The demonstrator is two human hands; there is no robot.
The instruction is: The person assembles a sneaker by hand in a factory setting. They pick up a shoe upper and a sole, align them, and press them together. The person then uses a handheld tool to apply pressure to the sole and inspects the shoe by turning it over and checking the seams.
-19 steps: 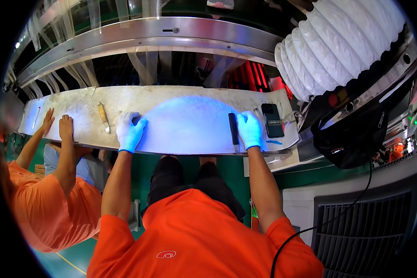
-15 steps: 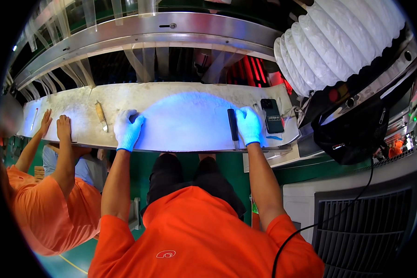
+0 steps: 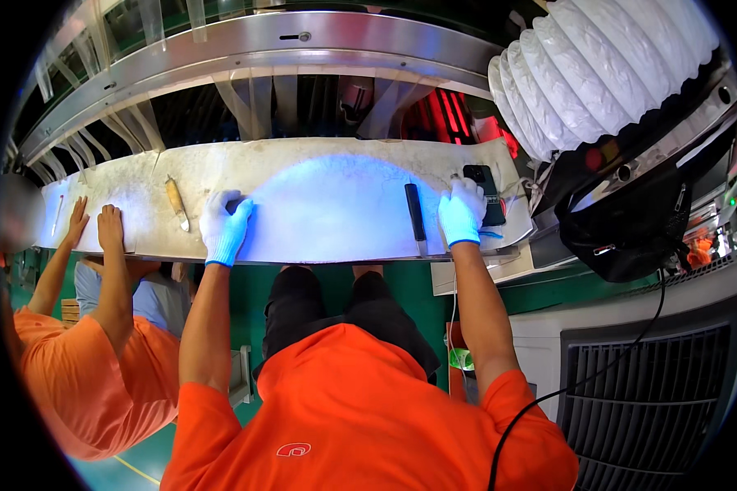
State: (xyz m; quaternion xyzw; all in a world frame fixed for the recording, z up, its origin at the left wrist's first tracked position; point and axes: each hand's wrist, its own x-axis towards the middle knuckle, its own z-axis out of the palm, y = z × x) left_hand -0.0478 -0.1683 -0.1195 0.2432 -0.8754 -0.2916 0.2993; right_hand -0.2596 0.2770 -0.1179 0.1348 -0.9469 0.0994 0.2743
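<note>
Pressing our gloved left hand (image 3: 223, 230) and right hand (image 3: 462, 213) flat, fingers spread, clamped on nothing, we judge the pale sheet (image 3: 327, 204) between them thin, floppy, best taken at its edge.

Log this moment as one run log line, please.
left hand: flat on worktable | right hand: on table beside black tool | phone by right hand

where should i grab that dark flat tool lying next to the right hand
Probably the far, thicker dark end of the dark flat tool, coming from above. It lies flat on the white work surface, lengthwise away from the person, its thin end near the front edge. The right hand rests just right of it, so reach in from its left.
</note>
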